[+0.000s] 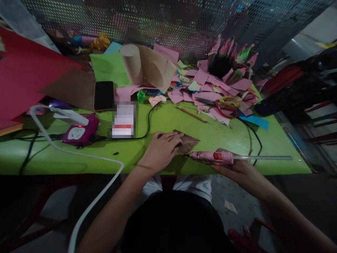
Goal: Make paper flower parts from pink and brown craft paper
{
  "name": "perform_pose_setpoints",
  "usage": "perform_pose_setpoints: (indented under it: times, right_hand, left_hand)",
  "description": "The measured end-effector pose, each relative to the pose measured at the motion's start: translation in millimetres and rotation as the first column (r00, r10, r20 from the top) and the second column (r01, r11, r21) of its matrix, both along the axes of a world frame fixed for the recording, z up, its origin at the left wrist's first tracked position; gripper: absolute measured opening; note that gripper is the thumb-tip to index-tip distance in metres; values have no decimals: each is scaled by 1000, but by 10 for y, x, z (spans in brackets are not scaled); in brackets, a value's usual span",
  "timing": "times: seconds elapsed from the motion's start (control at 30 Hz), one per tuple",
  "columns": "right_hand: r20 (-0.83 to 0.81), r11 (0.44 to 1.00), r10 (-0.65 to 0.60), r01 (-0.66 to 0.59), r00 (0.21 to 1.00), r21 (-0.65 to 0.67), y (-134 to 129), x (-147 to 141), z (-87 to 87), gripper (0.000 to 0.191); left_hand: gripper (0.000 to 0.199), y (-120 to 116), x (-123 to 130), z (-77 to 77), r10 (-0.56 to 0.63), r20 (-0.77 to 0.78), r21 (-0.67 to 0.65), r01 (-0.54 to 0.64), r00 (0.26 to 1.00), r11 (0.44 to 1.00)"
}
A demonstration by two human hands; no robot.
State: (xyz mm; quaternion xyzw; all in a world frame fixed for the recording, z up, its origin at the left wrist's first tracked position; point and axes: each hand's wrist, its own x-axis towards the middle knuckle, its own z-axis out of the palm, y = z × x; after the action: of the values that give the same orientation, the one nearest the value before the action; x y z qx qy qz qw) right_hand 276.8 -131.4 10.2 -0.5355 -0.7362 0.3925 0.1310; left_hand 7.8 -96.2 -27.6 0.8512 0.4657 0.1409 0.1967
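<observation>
A small piece of brown paper (pixel 190 142) lies near the front edge of the green table (pixel 147 160). My left hand (pixel 163 149) rests on its left side, fingers close together and pressing it down. In my right hand (pixel 233 167) is a pink glue gun (pixel 213 157), its dark tip pointing left and touching or nearly touching the lower edge of the brown paper. A clear glue stick (pixel 268 157) sticks out of the gun's back end to the right.
Pink paper scraps (pixel 202 77) and red-handled scissors (pixel 226 109) lie at the back right, near a pencil (pixel 192 114). A brown paper roll (pixel 131 63) stands behind. Left are a black phone (pixel 104 95), a blurred-out screen (pixel 123 121), a purple power strip (pixel 81 131) and cables.
</observation>
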Motion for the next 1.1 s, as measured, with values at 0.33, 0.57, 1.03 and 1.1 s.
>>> perform_pose_setpoints:
  times: [0.33, 0.57, 1.03, 1.1]
  right_hand:
    - [-239, 912, -408, 383, 881, -147, 125, 250, 35, 49]
    - [-224, 761, -637, 649, 738, -23, 428, 622, -12, 38]
    - [262, 675, -610, 317, 748, 666, 391, 684, -78, 25]
    - [173, 732, -409, 210, 896, 648, 394, 514, -61, 20]
  left_hand:
    - [20, 22, -16, -12, -6, 12, 17, 6, 1000, 1000]
    - [31, 44, -43, -8, -9, -18, 61, 11, 1000, 998]
    - [31, 54, -113, 95, -54, -23, -38, 53, 998, 998]
    - [33, 56, -118, 103, -46, -13, -49, 46, 999, 998]
